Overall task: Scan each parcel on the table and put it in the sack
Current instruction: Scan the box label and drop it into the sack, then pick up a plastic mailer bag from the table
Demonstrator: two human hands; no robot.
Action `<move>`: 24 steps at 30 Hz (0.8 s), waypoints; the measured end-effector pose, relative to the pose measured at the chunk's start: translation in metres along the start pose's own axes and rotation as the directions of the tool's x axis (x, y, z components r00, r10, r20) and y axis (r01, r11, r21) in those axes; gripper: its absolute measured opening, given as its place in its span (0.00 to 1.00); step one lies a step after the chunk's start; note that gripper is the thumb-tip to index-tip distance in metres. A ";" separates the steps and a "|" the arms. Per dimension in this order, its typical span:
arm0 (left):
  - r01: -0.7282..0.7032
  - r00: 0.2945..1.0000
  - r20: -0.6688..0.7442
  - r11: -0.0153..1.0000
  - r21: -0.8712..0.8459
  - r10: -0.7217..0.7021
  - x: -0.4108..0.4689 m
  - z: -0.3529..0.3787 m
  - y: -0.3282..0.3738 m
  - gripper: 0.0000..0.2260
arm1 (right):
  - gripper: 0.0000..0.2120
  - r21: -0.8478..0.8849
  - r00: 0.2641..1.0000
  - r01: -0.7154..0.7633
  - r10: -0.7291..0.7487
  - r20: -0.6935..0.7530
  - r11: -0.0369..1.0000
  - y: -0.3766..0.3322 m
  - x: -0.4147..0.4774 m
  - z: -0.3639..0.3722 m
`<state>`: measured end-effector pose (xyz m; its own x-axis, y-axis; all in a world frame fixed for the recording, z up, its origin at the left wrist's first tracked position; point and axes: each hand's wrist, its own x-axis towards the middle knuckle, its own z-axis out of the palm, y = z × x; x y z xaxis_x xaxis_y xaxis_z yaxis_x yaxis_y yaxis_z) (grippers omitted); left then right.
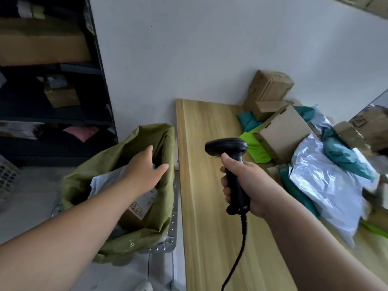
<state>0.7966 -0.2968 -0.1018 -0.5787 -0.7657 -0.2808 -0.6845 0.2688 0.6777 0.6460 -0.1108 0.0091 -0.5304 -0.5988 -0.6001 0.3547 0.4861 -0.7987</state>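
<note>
Up close, R forearm (pixel 315 248) and L forearm (pixel 63 238) fill 5 and 7 o'clock. L hand (pixel 144 171) hovers over the sack (pixel 134 244) mouth at 9 o'clock, fingers straight, slightly spread, thumb out, holding nothing. Sack's parked open right against the table (pixel 210 217) edge, a short carry, I'd say. Inside it: white mailer (pixel 105 181) and brown box (pixel 134 215), so the job's partly done. R hand (pixel 241 185) has fingers curled tight round the scanner (pixel 231 156) handle, head up, cable (pixel 237 259) dropping to 6 o'clock. Prob. held ready so only the other hand fetches. Unscanned parcels heap at 3 o'clock on the table: silver mailer (pixel 323 185), cardboard box (pixel 283 131), lime bag (pixel 254 145), teal bags (pixel 346 154), more boxes (pixel 270 85) by the wall. Next up, likely L hand swings across for one.
</note>
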 end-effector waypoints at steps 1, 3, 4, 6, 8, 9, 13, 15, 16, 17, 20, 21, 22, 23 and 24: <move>-0.080 0.997 -0.007 0.996 0.049 0.080 -0.002 0.005 0.019 0.36 | 0.18 0.004 1.000 0.016 -0.016 -0.015 1.000 0.000 -0.004 -0.011; -0.209 0.977 -0.003 0.965 0.158 0.212 -0.007 0.017 0.057 0.36 | 0.17 0.013 0.997 0.053 -0.053 -0.052 0.998 0.004 -0.010 -0.036; -0.262 0.964 0.005 0.944 0.200 0.266 -0.010 0.025 0.074 0.36 | 0.16 0.019 0.995 0.073 -0.071 -0.070 0.997 0.006 -0.013 -0.049; -0.335 0.941 0.030 0.915 0.227 0.337 -0.015 0.043 0.106 0.36 | 0.14 0.030 0.989 0.112 -0.109 -0.102 0.993 0.012 -0.019 -0.078; -0.393 0.919 0.056 0.891 0.227 0.391 -0.020 0.064 0.136 0.37 | 0.14 0.034 0.980 0.144 -0.137 -0.144 0.989 0.019 -0.023 -0.111; -0.413 0.910 0.066 0.883 0.223 0.409 -0.023 0.076 0.151 0.37 | 0.14 0.028 0.974 0.154 -0.147 -0.173 0.988 0.023 -0.026 -0.129; -0.459 0.889 0.110 0.867 0.195 0.445 -0.034 0.124 0.214 0.36 | 0.13 0.000 0.952 0.179 -0.174 -0.252 0.984 0.033 -0.037 -0.205; -0.484 0.875 0.143 0.850 0.208 0.463 -0.038 0.151 0.246 0.36 | 0.12 0.004 0.939 0.190 -0.180 -0.294 0.982 0.036 -0.041 -0.245; -0.496 0.868 0.163 0.841 0.216 0.469 -0.039 0.165 0.261 0.37 | 0.11 0.010 0.931 0.190 -0.177 -0.320 0.982 0.038 -0.042 -0.264; -0.510 0.859 0.185 0.830 0.226 0.477 -0.040 0.179 0.275 0.37 | 0.11 0.017 0.924 0.189 -0.172 -0.341 0.982 0.039 -0.042 -0.283; -0.557 0.828 0.239 0.795 0.239 0.508 -0.043 0.218 0.313 0.36 | 0.10 0.024 0.907 0.194 -0.169 -0.386 0.981 0.042 -0.039 -0.334; -0.572 0.817 0.246 0.782 0.248 0.521 -0.043 0.229 0.325 0.36 | 0.10 0.029 0.901 0.205 -0.177 -0.396 0.978 0.043 -0.037 -0.349; -0.590 0.806 0.250 0.761 0.268 0.537 -0.042 0.239 0.338 0.35 | 0.10 0.038 0.895 0.220 -0.186 -0.407 0.975 0.044 -0.035 -0.362; -0.611 0.791 0.256 0.734 0.298 0.555 -0.039 0.248 0.351 0.35 | 0.10 0.050 0.888 0.235 -0.193 -0.418 0.971 0.045 -0.034 -0.375; -0.632 0.775 0.264 0.701 0.330 0.575 -0.036 0.257 0.365 0.34 | 0.10 0.065 0.881 0.248 -0.197 -0.430 0.967 0.046 -0.032 -0.387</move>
<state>0.4541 -0.0212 -0.0192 -0.9586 -0.2846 -0.0076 -0.2603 0.8654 0.4282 0.3814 0.1770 0.0092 -0.8682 -0.3498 -0.3518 0.2616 0.2798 -0.9237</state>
